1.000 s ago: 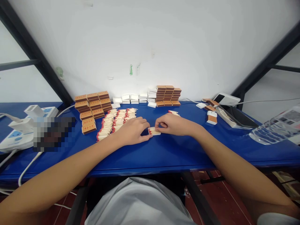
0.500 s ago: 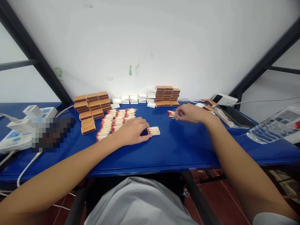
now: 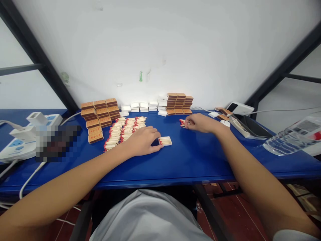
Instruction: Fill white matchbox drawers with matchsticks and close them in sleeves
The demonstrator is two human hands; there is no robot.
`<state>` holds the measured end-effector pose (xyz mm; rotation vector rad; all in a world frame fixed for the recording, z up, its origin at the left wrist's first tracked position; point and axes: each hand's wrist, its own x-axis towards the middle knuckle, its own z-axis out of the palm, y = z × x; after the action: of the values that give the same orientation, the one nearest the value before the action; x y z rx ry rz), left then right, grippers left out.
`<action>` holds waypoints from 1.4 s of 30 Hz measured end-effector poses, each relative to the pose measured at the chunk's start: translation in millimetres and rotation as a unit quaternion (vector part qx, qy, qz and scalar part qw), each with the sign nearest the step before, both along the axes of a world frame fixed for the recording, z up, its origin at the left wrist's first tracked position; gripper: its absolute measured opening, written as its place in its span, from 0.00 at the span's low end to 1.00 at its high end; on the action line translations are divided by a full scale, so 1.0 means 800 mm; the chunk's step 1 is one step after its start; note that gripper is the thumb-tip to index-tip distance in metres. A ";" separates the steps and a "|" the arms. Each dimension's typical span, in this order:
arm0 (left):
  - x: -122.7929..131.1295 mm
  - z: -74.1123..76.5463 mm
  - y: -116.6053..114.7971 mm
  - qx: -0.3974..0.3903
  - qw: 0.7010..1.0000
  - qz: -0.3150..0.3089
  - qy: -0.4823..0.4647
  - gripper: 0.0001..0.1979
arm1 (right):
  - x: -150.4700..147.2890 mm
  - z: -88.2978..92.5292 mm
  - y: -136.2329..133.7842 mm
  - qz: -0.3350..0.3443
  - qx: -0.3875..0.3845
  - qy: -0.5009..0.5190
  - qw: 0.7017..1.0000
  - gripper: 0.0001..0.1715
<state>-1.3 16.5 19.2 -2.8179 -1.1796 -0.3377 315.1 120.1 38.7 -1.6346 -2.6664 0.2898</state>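
Note:
A small white matchbox tray (image 3: 166, 141) with red-headed matches in it lies on the blue table. Thumb and fingers of my left hand (image 3: 145, 140) grip its left end. Farther right, my right hand (image 3: 198, 123) is closed in a pinch at a small heap of loose matches (image 3: 182, 123). The fingers cover part of this heap, and how many matches are between them is hidden. Left of my left hand, a large spread of matches (image 3: 125, 131) lies in rows, partly behind that hand and forearm.
Brown matchboxes (image 3: 99, 113) are stacked at the left, and another brown stack (image 3: 179, 103) stands by the wall. White trays (image 3: 143, 106) line the wall. A power strip (image 3: 15, 147) with cables sits far left. A plastic bottle (image 3: 293, 137) lies at the right.
My right hand has moved slightly left, further over the small heap, and its fingers have drawn closer together. The left hand still grips the tray. The view has shifted slightly.

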 end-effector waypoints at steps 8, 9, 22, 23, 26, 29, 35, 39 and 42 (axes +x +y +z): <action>0.000 0.001 0.000 0.001 1.000 -0.002 0.001 0.14 | -0.003 -0.002 0.002 0.010 0.005 0.023 1.000 0.11; 0.000 0.001 0.000 0.002 1.000 -0.002 0.003 0.14 | -0.003 -0.002 0.003 0.007 0.003 0.024 1.000 0.11; 0.000 0.000 0.000 0.004 1.000 -0.001 0.007 0.14 | -0.001 -0.005 0.006 0.012 -0.005 0.045 0.999 0.12; 0.000 0.000 0.000 0.004 1.000 0.000 0.006 0.14 | -0.002 -0.006 0.005 0.011 -0.007 0.044 0.999 0.12; 0.000 0.000 0.000 0.006 1.000 -0.002 0.002 0.14 | -0.003 -0.005 0.003 0.011 -0.005 0.040 0.999 0.16; 0.000 -0.001 0.001 0.010 1.000 -0.006 -0.003 0.13 | -0.007 -0.001 -0.004 0.019 -0.010 0.064 0.998 0.20; -0.001 -0.003 0.001 0.009 1.000 -0.007 -0.019 0.13 | -0.045 0.019 -0.045 0.085 -0.040 0.192 0.977 0.26; -0.001 -0.005 0.002 0.007 1.000 -0.007 -0.026 0.13 | -0.077 0.021 -0.070 0.141 -0.077 0.249 0.955 0.23; 0.000 -0.004 0.003 0.005 1.000 -0.005 -0.022 0.14 | -0.089 0.012 -0.074 0.168 -0.103 0.233 0.952 0.19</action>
<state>-1.6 18.5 15.7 -2.8228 -1.1687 -0.4067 243.7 60.7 48.1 -0.9644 -2.5763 0.8637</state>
